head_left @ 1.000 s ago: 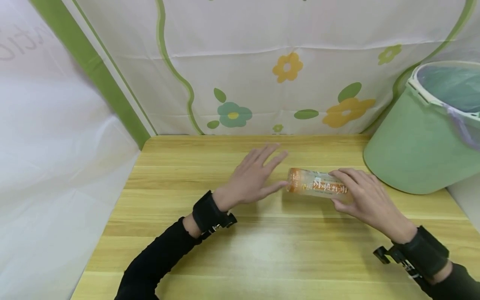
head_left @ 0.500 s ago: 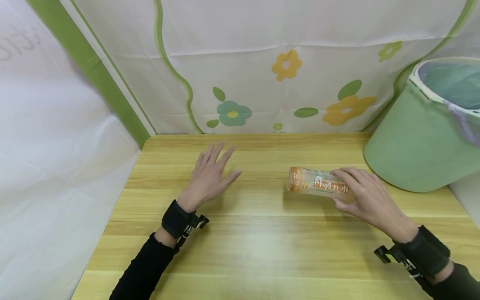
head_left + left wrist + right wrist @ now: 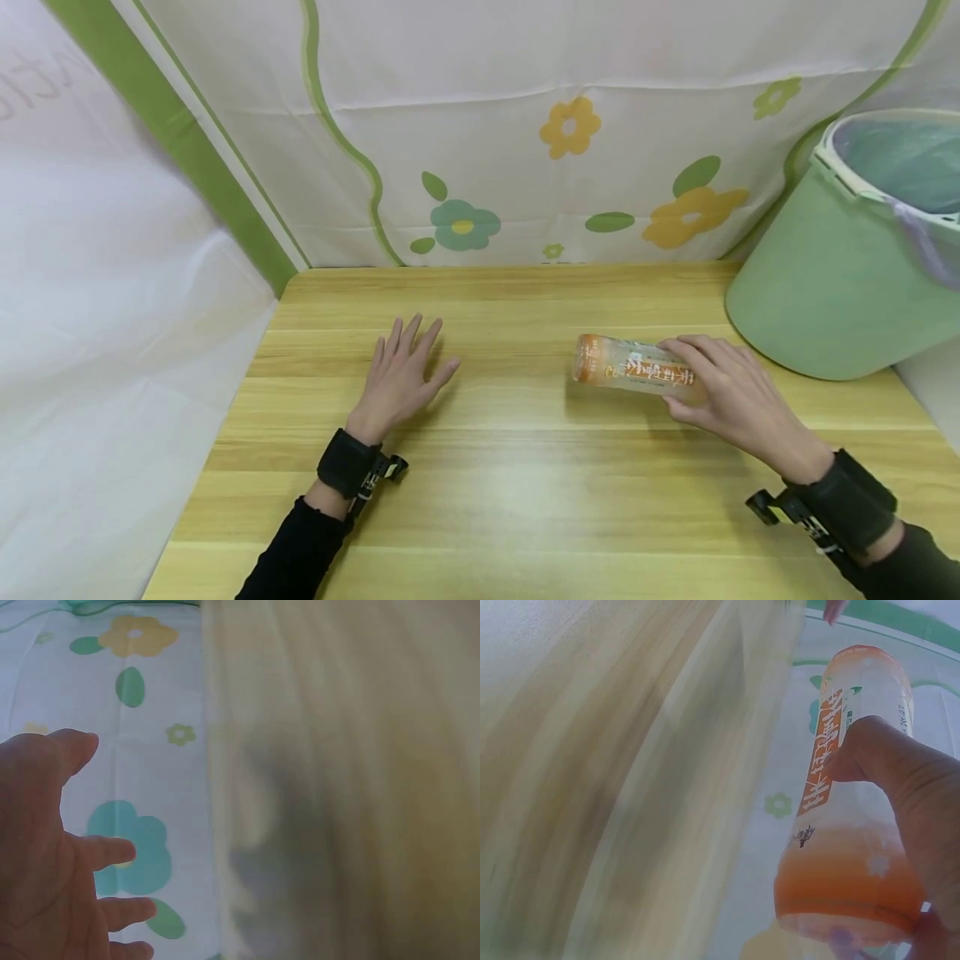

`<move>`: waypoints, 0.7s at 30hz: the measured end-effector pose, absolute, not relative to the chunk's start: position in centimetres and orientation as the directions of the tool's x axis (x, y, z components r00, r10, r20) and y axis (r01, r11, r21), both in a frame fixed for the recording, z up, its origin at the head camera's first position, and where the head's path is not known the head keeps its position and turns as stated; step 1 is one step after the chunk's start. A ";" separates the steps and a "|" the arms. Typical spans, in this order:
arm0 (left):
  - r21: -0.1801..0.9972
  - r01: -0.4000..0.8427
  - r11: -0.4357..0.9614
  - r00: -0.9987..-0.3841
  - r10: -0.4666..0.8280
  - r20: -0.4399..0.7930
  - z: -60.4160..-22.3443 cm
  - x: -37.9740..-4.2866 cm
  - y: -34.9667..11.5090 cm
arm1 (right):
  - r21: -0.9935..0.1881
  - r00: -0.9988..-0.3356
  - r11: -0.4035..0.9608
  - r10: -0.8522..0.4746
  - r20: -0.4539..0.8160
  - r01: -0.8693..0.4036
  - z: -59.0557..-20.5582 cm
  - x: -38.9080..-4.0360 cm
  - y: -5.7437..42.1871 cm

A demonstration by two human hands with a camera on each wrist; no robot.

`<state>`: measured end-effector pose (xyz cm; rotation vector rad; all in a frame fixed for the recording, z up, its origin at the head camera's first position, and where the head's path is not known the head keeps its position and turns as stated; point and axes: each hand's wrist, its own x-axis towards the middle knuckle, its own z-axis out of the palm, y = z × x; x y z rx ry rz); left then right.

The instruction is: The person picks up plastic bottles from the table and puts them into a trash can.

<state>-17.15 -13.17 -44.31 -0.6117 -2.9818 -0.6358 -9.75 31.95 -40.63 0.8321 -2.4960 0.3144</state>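
Observation:
My right hand grips a plastic drink bottle by one end and holds it on its side, the other end pointing left. The bottle has an orange-and-white label with printed characters. In the right wrist view my thumb lies across the bottle, and its wide end is orange. My left hand is over the left part of the table, palm down, fingers straight and spread. Nothing is in it. In the left wrist view my left hand shows its thumb and several fingers, with a shadow on the tabletop beside it.
A green trash bin with a plastic liner stands at the right back of the wooden table. Behind the table hangs a white curtain with printed flowers. A white sheet hangs along the left edge.
My left hand has moved left, away from the bottle's free end, and then slightly down and toward me. My right hand and the bottle stay nearly where they were.

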 end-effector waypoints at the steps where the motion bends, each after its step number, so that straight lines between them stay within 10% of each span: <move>1: 0.388 0.379 0.841 -0.924 0.366 0.110 -44.5 -17.0 -13.2 | -0.062 -0.697 0.788 -0.500 0.514 -0.612 -40.6 -9.8 32.0; 21: 0.328 0.349 0.878 -0.937 0.337 0.095 -45.1 -16.8 -13.8 | -0.019 -0.666 0.778 -0.524 0.531 -0.628 -38.5 -9.9 31.9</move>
